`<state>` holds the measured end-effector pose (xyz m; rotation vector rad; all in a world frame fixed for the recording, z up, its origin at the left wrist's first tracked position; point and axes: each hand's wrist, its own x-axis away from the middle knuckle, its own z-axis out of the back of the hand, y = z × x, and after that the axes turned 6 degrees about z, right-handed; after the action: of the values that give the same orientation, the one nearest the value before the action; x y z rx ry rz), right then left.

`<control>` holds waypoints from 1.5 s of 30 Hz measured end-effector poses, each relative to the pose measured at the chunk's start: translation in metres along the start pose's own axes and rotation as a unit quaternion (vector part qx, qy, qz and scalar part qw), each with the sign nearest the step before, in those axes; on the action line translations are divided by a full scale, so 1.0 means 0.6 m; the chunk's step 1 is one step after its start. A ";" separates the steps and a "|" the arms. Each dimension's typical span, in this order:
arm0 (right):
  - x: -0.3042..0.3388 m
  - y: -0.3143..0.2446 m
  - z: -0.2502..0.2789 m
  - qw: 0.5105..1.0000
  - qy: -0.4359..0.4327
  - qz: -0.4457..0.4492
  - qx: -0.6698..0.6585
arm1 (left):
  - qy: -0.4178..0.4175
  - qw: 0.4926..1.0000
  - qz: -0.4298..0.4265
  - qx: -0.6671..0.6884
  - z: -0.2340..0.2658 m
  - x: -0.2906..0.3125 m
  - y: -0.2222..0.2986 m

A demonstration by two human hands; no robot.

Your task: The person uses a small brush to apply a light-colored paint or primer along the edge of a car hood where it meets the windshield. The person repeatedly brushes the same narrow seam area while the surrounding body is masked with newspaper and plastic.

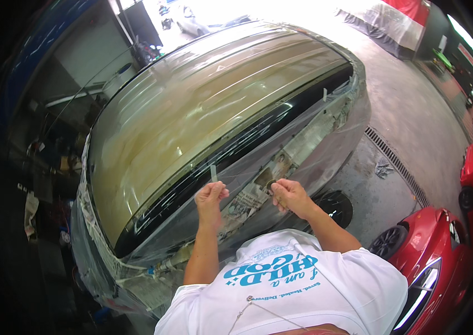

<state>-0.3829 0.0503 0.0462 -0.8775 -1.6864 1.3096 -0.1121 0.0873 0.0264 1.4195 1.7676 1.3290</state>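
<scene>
White shirt point(298, 279) cloth fills the nearest space, with a thin necklace point(242, 315) lying over it. Beyond it, both hands are raised in front of a car point(208, 123) with an olive-gold roof, which takes up the middle of the view. The left hand point(212, 192) has its fingers drawn together; a pale strip point(213, 173) rises just above them, against the dark glass point(258, 125), and I cannot tell whether they grip it. The right hand point(289, 196) has its fingers clamped on a small dark item point(270, 184), mostly hidden. A second pale strip point(325, 94) stands at the glass's far right end. Clear film point(325, 159) and printed paper point(307, 144) cover the car below the glass, partly behind the hands.

Right of the right forearm, a black disc point(334, 209) lies partly covered by that arm. A red car point(431, 245) crowds the lower right, near a drain grate point(395, 164) and a crumpled wad point(383, 168) on the floor point(415, 111). Dim clutter lines the left side, and a sheeted vehicle point(387, 28) stands at upper right.
</scene>
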 end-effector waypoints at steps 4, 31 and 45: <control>-0.014 0.021 0.010 0.997 0.015 0.001 -0.070 | -0.032 0.997 -0.060 0.035 0.096 0.014 0.031; -0.100 0.015 -0.089 0.978 -0.189 -0.054 -0.073 | 0.831 0.528 0.143 -0.102 0.577 0.660 -0.272; -0.083 0.025 -0.056 0.994 -0.058 -0.041 -0.078 | 0.673 0.637 0.116 -0.357 0.530 0.366 -0.159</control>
<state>-0.3304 0.0237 0.0272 -0.8251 -1.9169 1.2056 0.0430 0.4114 -0.1449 -0.0394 1.2165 3.2118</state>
